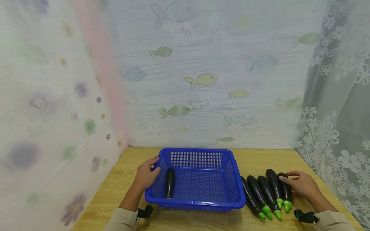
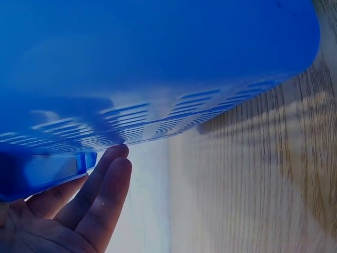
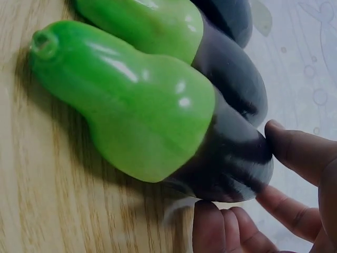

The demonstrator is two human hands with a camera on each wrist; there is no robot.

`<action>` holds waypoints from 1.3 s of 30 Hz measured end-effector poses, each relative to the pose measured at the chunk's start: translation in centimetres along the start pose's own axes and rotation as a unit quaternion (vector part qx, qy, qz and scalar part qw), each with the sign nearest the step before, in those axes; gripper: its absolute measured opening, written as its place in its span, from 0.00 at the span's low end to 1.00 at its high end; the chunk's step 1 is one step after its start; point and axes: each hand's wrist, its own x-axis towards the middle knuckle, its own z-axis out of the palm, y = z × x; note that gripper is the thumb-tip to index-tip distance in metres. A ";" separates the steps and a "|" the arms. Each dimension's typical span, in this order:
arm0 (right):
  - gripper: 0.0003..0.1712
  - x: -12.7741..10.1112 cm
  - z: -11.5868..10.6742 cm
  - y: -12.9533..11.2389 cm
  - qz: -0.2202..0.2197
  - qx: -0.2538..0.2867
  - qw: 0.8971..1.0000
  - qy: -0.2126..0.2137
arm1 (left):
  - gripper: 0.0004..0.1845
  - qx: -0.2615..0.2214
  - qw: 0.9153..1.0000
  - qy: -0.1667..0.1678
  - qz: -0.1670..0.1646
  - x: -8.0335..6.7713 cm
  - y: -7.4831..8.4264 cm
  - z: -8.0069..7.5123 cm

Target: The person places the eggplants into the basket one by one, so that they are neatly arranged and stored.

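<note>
A blue plastic basket (image 1: 196,203) stands on the middle of the wooden table (image 1: 292,160). One dark eggplant (image 1: 169,183) lies inside it along the left wall. My left hand (image 1: 156,165) rests against the basket's left side; in the left wrist view its fingers (image 2: 113,176) lie straight under the basket's rim (image 2: 158,52). Right of the basket, several eggplants with green caps (image 1: 267,194) lie side by side. My right hand (image 1: 289,179) pinches the rightmost eggplant (image 1: 286,195), with thumb and fingers on opposite sides of its dark body (image 3: 231,158). That eggplant lies on the table.
A fish-print curtain (image 1: 202,80) closes off the back of the table, and flowered curtains hang at the left (image 1: 57,128) and right (image 1: 332,134). Bare wood (image 1: 127,179) shows left of the basket. Black wrist straps (image 1: 304,216) sit near the front edge.
</note>
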 end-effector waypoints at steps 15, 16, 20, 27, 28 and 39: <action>0.50 -0.5 -0.4 -0.8 0.000 0.009 1.000 0.008 | 0.30 0.002 1.000 0.004 -0.001 -0.2 0.2 0.0; 0.49 -0.5 -0.4 -0.9 0.000 0.010 1.000 0.010 | 0.30 0.003 1.000 0.004 -0.002 -0.2 0.2 0.0; 0.49 -0.7 -0.8 -1.4 -0.005 0.012 1.000 0.012 | 0.30 0.002 1.000 0.004 0.001 -0.2 0.2 0.0; 0.49 -0.8 -1.2 -2.6 -0.018 0.021 0.999 0.015 | 0.29 0.002 1.000 0.003 0.002 -0.2 0.1 0.0; 0.49 -0.9 -1.3 -2.8 -0.021 0.021 0.999 0.017 | 0.29 0.003 1.000 0.003 0.002 -0.2 0.1 0.0; 0.49 -1.5 -1.2 -5.8 -0.063 0.037 0.997 0.022 | 0.29 0.005 1.000 0.002 -0.001 -0.1 0.1 0.0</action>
